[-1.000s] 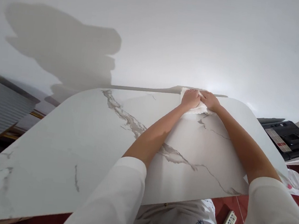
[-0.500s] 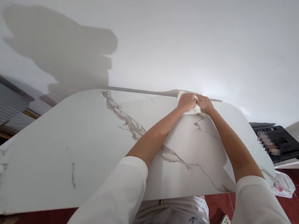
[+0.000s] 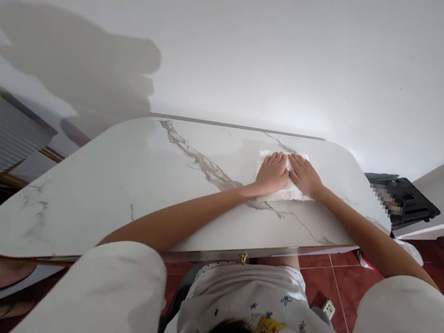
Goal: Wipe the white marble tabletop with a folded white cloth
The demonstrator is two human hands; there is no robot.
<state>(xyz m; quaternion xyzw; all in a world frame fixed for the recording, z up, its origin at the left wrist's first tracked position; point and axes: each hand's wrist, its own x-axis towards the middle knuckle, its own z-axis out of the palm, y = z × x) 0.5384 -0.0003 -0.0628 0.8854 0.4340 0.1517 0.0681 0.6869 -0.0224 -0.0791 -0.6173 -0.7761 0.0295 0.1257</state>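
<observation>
Beyond the marble-patterned desk point(image 3: 93, 200) stands a white wall point(image 3: 259, 48). My left hand point(image 3: 273, 172) and right hand point(image 3: 305, 176) lie flat side by side, fingers extended and clutching nothing. Directly beneath both is a white cloth point(image 3: 284, 195), spread on the desk; such flat, two-handed contact probably keeps it pressed evenly against the surface.

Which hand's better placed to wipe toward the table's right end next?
Probably the right hand: resting on the thin white cloth, it's nearer that end of the rounded white veined tabletop than the left hand.
</observation>
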